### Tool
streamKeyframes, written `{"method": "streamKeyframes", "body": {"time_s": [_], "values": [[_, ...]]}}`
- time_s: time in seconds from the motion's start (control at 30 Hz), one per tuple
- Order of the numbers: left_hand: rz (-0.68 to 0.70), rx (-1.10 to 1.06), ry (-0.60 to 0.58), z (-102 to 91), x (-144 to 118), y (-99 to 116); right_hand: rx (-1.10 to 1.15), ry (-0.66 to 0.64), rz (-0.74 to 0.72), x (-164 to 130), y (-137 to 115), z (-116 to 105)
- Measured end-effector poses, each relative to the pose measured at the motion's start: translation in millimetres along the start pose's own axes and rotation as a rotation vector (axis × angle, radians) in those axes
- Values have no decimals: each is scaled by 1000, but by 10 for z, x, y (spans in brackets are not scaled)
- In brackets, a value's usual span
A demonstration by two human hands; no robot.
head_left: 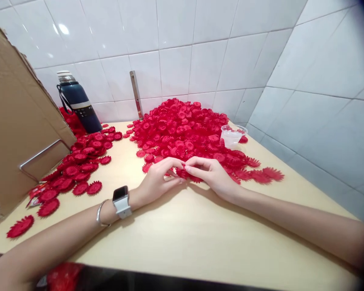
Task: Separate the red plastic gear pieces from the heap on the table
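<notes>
My left hand [164, 178], with a watch and bangle on its wrist, pinches a red fringed disc [182, 173] at the near edge of a big heap. My right hand [208, 176] meets it from the other side, its thumb and forefinger closed on the same piece. The fingertips of both hands almost touch and partly cover the disc. Just behind them rises the heap of red scalloped discs [182, 129], which look like fabric or felt. A looser group of similar discs [85, 161] lies to the left.
A dark blue bottle [80, 105] stands at the back left beside a cardboard sheet [21, 117] with a metal wire stand [42, 155]. A metal strip [136, 95] leans on the tiled wall [176, 64]. At the heap's right sits a clear plastic cup [232, 137]. The pale table [200, 238] ends in front.
</notes>
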State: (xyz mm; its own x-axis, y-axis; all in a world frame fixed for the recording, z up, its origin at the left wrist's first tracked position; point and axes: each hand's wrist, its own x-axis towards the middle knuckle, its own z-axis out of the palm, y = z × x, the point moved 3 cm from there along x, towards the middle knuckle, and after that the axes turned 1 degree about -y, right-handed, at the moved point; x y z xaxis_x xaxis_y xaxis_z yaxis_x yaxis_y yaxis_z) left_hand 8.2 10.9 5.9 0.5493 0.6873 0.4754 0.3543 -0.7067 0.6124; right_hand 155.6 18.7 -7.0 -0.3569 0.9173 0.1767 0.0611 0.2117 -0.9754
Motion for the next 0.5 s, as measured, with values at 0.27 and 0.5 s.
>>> {"method": "streamKeyframes", "body": {"time_s": [0.27,0.5], "values": [[14,12,-2,16,-8,31,-9,30,-32,-44,-14,-2],[30,16,1,6,-7,45,8,17,-28,-28,-32,3]]}}
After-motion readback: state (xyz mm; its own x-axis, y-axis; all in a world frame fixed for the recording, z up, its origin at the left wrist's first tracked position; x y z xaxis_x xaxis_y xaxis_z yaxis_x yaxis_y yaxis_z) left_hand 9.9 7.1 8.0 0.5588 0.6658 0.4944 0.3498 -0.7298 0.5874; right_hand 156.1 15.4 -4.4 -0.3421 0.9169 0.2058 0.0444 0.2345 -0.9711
